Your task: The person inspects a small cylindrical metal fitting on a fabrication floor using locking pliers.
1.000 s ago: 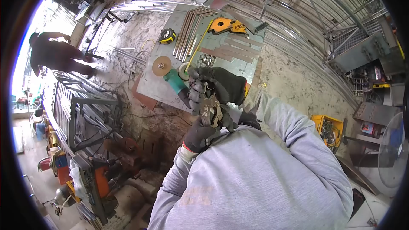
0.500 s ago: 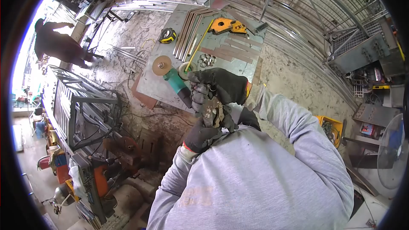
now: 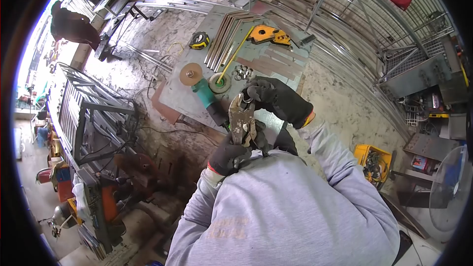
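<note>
My left hand (image 3: 230, 155), in a dark glove, is closed round the lower part of worn metal locking pliers (image 3: 240, 120). The pliers stand jaws up before my chest. My right hand (image 3: 278, 99), gloved too, pinches a small metal ring (image 3: 246, 98) at the jaws. Just beyond, a teal angle grinder (image 3: 206, 97) with a brown disc lies on the metal sheet (image 3: 180, 101). Beside it are a round disc (image 3: 219, 83) and several small metal rings (image 3: 242, 72).
On the sheet lie a tape measure (image 3: 199, 40), brown metal strips (image 3: 268, 66), angled bars (image 3: 221, 37) and an orange magnetic square (image 3: 263, 33). A yellow crate (image 3: 373, 162) stands right, a metal rack (image 3: 106, 113) left. A person (image 3: 74, 25) is at the far left.
My right hand has moved right and away from my left, uncovering the pliers' jaws and the round disc. The person at the far left has shifted, and the view has turned slightly.
</note>
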The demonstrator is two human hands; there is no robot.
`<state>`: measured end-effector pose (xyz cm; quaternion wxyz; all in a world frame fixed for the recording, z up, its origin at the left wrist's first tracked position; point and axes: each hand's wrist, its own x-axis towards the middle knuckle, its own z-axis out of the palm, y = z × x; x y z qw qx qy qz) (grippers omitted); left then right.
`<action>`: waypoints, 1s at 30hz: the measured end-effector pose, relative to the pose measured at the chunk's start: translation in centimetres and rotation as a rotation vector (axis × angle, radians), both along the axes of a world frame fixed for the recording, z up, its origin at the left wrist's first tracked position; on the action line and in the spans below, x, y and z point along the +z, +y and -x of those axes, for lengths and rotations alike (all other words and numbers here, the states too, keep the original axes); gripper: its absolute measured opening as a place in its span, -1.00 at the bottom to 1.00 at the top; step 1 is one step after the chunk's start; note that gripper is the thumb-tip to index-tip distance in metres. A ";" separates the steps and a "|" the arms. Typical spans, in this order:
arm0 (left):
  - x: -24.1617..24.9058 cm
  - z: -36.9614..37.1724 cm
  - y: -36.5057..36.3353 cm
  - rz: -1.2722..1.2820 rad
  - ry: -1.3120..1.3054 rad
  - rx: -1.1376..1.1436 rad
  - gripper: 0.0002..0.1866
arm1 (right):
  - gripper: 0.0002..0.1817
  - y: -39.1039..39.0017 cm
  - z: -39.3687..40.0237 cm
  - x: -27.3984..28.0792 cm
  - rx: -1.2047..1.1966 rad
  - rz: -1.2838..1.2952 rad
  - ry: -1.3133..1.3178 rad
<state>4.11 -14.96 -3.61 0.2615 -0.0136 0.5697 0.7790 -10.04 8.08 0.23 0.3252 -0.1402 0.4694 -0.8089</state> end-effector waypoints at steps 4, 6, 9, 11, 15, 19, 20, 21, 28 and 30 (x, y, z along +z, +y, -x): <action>-2.2 0.1 -1.4 0.422 0.811 -0.111 -0.75 | -0.62 -1.3 -1.4 -0.8 -0.075 0.196 -0.244; -2.2 0.3 -1.5 0.480 0.870 -0.129 -0.81 | -0.65 -2.3 -3.0 0.2 -0.063 0.354 -0.430; -2.5 0.0 -1.3 0.351 0.755 -0.091 -0.80 | -0.67 -2.5 -3.4 0.1 -0.073 0.393 -0.591; -2.2 -0.6 -1.0 0.451 0.774 -0.016 -0.84 | -0.67 -2.5 -3.7 -0.2 -0.071 0.435 -0.649; -1.2 -0.7 -0.6 0.446 0.790 -0.070 -0.86 | -0.69 -2.4 -3.6 -0.1 -0.070 0.402 -0.667; -2.1 -1.1 -0.2 0.214 0.454 0.045 -0.87 | -0.70 -2.4 -3.8 0.0 -0.049 0.416 -0.728; -2.4 -1.2 -0.2 0.128 0.244 0.048 -0.86 | -0.70 -2.4 -3.8 -0.2 -0.046 0.415 -0.728; -2.0 -1.2 0.0 0.128 0.245 0.052 -0.86 | -0.70 -2.5 -3.9 -0.4 -0.063 0.401 -0.673; -2.4 -0.6 0.1 0.273 0.572 -0.022 -0.81 | -0.74 -2.6 -3.5 0.4 -0.199 0.246 -0.474; -2.3 -0.6 0.2 0.242 0.521 -0.008 -0.81 | -0.75 -2.3 -2.9 -0.8 -0.172 0.259 -0.442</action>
